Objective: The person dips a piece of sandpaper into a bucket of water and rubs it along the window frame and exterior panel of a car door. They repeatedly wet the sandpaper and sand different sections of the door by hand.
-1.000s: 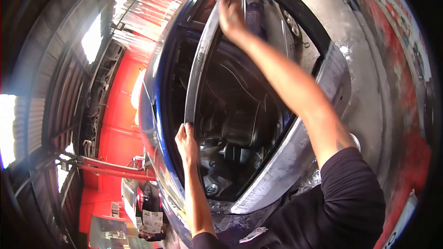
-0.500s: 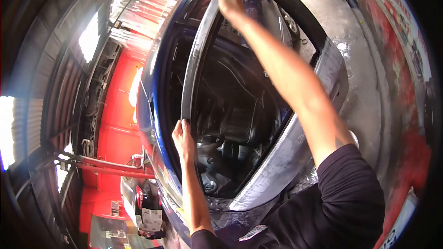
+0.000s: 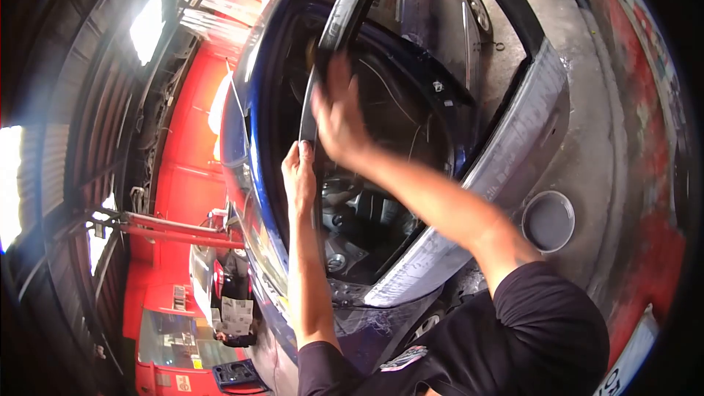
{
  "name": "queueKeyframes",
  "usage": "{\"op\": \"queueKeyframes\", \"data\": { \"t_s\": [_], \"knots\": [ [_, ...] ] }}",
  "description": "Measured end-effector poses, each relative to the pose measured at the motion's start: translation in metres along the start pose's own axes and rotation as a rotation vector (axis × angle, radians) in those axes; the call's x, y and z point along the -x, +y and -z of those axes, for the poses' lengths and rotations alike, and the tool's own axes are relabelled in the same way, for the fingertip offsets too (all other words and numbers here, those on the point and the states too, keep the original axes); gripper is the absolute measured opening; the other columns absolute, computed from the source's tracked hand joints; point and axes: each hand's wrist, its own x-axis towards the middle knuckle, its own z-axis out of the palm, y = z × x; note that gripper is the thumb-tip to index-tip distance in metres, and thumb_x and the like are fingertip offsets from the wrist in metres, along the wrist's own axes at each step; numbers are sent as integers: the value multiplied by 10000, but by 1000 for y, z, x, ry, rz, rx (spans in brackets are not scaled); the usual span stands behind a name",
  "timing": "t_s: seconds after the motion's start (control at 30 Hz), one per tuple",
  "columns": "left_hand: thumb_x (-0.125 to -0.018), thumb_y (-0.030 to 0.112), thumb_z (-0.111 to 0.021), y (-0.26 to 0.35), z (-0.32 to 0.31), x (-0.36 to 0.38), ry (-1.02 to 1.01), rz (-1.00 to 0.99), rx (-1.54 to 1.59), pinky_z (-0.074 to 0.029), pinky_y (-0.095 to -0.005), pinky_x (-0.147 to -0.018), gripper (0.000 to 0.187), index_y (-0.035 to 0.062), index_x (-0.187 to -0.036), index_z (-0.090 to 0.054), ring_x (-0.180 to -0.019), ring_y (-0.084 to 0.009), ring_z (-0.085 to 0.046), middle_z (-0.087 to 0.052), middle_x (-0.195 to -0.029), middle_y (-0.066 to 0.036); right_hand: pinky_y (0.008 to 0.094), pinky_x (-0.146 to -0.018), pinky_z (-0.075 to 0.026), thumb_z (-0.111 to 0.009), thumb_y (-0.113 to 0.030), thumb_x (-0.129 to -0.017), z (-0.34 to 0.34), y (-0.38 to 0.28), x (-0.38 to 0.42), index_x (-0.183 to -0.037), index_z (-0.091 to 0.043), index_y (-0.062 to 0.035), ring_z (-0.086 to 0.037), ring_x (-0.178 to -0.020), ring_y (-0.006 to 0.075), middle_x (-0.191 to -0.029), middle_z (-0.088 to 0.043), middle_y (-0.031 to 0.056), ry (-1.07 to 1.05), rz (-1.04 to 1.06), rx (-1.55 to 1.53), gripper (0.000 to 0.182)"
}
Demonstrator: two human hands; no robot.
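Note:
The door's window frame (image 3: 339,18), grey and scuffed with a dark lower stretch, runs down the middle. My left hand (image 3: 299,174) grips its edge, thumb on top. Just above it, my right hand (image 3: 339,114) lies across the frame, smeared by motion. A small dark patch shows by its fingertips, and I cannot make out whether the hand holds it. The door panel (image 3: 469,213) has whitish, sanded-looking patches. Through the frame the dark car interior (image 3: 374,205) shows, beside the blue car body (image 3: 257,103).
A round container (image 3: 548,221) stands on the floor at the right. Another vehicle's wheel (image 3: 477,4) shows at the top. Lower left, newspaper sheets (image 3: 237,316) hang near a car with a red light, and a dark panel (image 3: 238,374) lies below.
My right hand has come down the frame from its top to just above my left hand. My left hand appears higher in view, and the round container now shows fully.

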Motion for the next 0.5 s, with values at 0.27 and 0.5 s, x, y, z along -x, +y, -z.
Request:
{"op": "queueKeyframes", "data": {
  "t_s": [0.27,0.5],
  "knots": [
    [-1173,401,-486,-20,36,38,-232,14,136,-434,-237,-783,429,16,-1151,-674,-849,-49,-494,-608,-913,51,678,-1271,-191,-365,-430,-1159,41,5,-74,-1596,-377,117,-245,-1582,547,-1657,-336,392,140,2,-5,700],
    [-1150,460,-510,-61,53,45,-303,-32,354,-485,-307,-1022,526,14,-1383,-663,-1120,-119,-615,-703,-1247,-29,671,-1282,-164,-528,-278,-1122,-31,-35,155,-1703,-245,-15,-153,-1636,502,-1743,-183,342,-125,-60,-71,697]
  ]
}}
